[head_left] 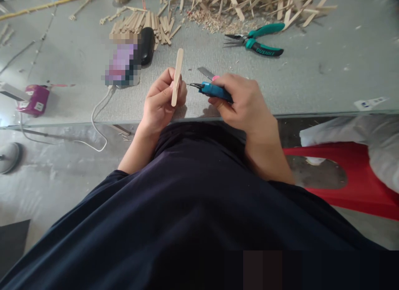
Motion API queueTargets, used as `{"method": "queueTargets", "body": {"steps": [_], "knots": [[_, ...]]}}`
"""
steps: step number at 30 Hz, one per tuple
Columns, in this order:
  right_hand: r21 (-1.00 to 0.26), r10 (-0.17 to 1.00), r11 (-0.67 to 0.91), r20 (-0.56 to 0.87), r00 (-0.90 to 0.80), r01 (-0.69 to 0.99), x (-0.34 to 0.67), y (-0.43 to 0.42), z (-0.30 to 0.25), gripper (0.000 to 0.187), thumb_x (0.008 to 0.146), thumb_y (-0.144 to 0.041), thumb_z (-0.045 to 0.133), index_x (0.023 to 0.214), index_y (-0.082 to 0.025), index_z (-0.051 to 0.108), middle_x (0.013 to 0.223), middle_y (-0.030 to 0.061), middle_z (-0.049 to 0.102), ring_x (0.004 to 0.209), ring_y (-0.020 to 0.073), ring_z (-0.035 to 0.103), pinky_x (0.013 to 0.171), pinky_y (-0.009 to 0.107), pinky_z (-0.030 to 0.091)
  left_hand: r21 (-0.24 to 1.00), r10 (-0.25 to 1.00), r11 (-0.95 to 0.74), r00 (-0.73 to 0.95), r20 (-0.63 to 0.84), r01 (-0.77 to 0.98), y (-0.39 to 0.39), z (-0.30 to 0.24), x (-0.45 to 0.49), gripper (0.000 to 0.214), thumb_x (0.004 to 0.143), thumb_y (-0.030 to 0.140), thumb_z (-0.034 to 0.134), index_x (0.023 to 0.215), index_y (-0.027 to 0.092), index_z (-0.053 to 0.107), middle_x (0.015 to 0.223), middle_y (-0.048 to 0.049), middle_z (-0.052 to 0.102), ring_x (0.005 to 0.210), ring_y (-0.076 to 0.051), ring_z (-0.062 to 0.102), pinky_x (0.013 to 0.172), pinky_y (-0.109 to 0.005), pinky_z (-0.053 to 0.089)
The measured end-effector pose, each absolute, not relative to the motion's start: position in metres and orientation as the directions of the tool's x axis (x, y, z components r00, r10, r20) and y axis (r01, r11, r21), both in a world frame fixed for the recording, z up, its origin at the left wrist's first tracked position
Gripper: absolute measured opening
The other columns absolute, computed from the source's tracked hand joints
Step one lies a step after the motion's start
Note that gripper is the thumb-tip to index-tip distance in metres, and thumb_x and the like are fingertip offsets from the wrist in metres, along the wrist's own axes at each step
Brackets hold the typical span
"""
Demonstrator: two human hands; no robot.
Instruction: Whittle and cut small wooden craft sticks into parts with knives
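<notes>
The left hand (160,100) is closed around the lower half of 1 flat wooden stick (177,75), holding it upright above the near edge of the counter (311,82). The right hand (246,100) grips blue-handled cutters (212,89), their tip just beside the stick's middle; contact cannot be told. The stick looks light, thin and stiff, likely to snap if bent, so a hold on its flat faces suits it. Green pliers (255,40) and a heap of sticks (249,3) lie farther back.
</notes>
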State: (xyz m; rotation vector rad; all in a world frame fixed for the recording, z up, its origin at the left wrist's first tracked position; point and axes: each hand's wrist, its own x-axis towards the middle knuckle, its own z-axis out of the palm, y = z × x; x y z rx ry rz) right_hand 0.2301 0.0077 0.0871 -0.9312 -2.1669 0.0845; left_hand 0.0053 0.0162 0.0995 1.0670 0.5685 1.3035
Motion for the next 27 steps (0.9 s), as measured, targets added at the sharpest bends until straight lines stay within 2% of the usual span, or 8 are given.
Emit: {"method": "queueTargets", "body": {"steps": [6,12,15,19,22,27], "knots": [[-0.323,0.617,0.764,0.618,-0.487,0.559,0.223,0.004,0.087,0.023,0.105,-0.040,0.057,0.120,-0.026,0.067,0.109,0.0083,0.079,0.096,0.0284,0.075,0.078,0.044,0.054,0.854,0.939,-0.046,0.269,0.214,-0.519,0.014,0.099,0.004,0.035,0.101,0.031,0.068,0.077,0.022,0.044,0.066,0.0066,0.031,0.051,-0.003,0.038,0.051,-0.018,0.031],[-0.332,0.677,0.713,0.556,-0.482,0.618,0.222,-0.002,0.092,0.032,0.109,-0.051,0.044,0.122,-0.037,0.069,0.112,0.0041,0.079,0.101,0.0295,0.076,0.084,0.049,0.057,0.876,0.954,-0.055,0.235,0.189,-0.479,0.013,0.093,0.002,0.031,0.098,0.026,0.072,0.081,0.022,0.046,0.071,0.0048,0.038,0.061,-0.006,0.052,0.061,-0.019,0.043],[-0.312,0.696,0.690,0.533,-0.481,0.653,0.223,-0.004,0.094,0.039,0.110,-0.054,0.040,0.124,-0.035,0.071,0.110,0.0060,0.079,0.099,0.0290,0.075,0.082,0.048,0.056,0.896,0.958,-0.069,0.220,0.181,-0.438,0.014,0.090,0.001,0.029,0.097,0.025,0.071,0.082,0.023,0.047,0.072,0.0038,0.039,0.067,-0.009,0.056,0.065,-0.021,0.045],[-0.275,0.643,0.729,0.590,-0.489,0.627,0.223,-0.003,0.092,0.045,0.110,-0.056,0.040,0.123,-0.029,0.074,0.101,0.0078,0.078,0.088,0.0264,0.071,0.075,0.045,0.053,0.882,0.957,-0.076,0.215,0.196,-0.466,0.014,0.088,0.001,0.034,0.095,0.024,0.075,0.079,0.022,0.045,0.074,0.0036,0.040,0.067,-0.009,0.056,0.067,-0.023,0.046],[-0.314,0.663,0.723,0.566,-0.490,0.615,0.224,-0.003,0.091,0.044,0.110,-0.055,0.041,0.125,-0.029,0.074,0.104,0.0100,0.077,0.090,0.0271,0.070,0.079,0.046,0.053,0.864,0.946,-0.093,0.226,0.231,-0.494,0.013,0.089,0.001,0.035,0.095,0.027,0.075,0.077,0.022,0.045,0.073,0.0035,0.040,0.066,-0.007,0.054,0.068,-0.022,0.048],[-0.327,0.697,0.696,0.520,-0.493,0.639,0.223,-0.007,0.094,0.047,0.110,-0.055,0.039,0.127,-0.031,0.075,0.108,0.0106,0.076,0.094,0.0284,0.070,0.084,0.047,0.053,0.901,0.953,-0.093,0.225,0.204,-0.423,0.011,0.095,0.003,0.038,0.094,0.041,0.076,0.076,0.023,0.047,0.068,0.0029,0.042,0.063,-0.009,0.049,0.064,-0.023,0.050]]}}
